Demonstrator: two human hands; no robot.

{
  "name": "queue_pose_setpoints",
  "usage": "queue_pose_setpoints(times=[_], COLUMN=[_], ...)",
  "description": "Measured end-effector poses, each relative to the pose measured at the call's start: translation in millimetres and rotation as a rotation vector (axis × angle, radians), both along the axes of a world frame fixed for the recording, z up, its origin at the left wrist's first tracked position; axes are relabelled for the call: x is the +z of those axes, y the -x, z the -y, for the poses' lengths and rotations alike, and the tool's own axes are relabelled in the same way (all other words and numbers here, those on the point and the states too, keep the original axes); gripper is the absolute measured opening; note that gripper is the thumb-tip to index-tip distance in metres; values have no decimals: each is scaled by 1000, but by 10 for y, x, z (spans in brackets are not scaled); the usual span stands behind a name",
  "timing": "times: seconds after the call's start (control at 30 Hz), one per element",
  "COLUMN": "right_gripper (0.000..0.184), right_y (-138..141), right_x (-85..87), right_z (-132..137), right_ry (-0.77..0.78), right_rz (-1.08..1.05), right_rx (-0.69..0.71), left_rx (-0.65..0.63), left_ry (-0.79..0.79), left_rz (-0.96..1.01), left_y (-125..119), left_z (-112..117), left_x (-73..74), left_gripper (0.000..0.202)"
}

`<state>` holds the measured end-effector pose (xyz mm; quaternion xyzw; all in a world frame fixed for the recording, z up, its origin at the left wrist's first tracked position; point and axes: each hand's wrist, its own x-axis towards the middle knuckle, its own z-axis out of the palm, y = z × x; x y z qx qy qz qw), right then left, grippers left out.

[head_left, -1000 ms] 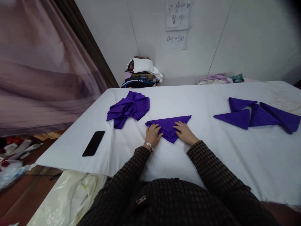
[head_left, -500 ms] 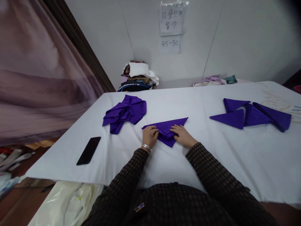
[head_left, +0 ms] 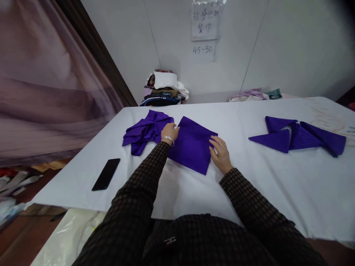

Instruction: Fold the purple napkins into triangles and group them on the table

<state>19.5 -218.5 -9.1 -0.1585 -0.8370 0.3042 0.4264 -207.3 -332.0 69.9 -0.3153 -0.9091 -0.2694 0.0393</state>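
In the head view, a purple cloth (head_left: 194, 146) is seen spread nearly flat on the white-covered table (head_left: 238, 118), between the left hand (head_left: 169, 132) and the right hand (head_left: 221, 152). The cloth's upper left edge is met by the fingers of the left hand, but whether it is pinched there cannot be told. The right hand is held loosely curved at the right edge, with a gap seen between its digits; whether any fabric is gripped cannot be told. A silver bracelet (head_left: 168, 139) is worn at the left wrist. Just left of the left hand, a crumpled purple cloth (head_left: 140, 133) is bunched; nearer the body, on that same side, a black phone (head_left: 106, 174) is laid. Well to the right of the right hand, folded purple cloths (head_left: 274, 141) are grouped.
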Motion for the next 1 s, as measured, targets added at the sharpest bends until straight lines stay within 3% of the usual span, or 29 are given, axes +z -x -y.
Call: queue_pose_setpoints(times=[0.07, 0.17, 0.37, 0.47, 0.57, 0.67, 1.0], right_gripper=[33, 30, 29, 31, 33, 31, 10], right_y=[7, 29, 64, 58, 48, 44, 53], right_x=[-30, -90, -242, -297, -311, -302, -292], right_z=[-12, -26, -13, 1, 5, -7, -46], right_ry=[-9, -56, -147, -198, -225, -215, -143], right_rz=[23, 110, 372, 522, 587, 584, 498], right_rx=[34, 110, 159, 158, 151, 152, 175], left_rx=[43, -44, -260, -185, -19, 68, 97], left_ry=[2, -45, 28, 114, 191, 219, 120], left_rz=[27, 14, 0, -80, -112, -105, -79], left_y=[121, 55, -352, -457, -496, -509, -469], left_z=[-62, 14, 538, 780, 903, 919, 954], left_x=[1, -160, -687, -835, -886, -883, -899], left_gripper=[32, 28, 18, 26, 37, 41, 7])
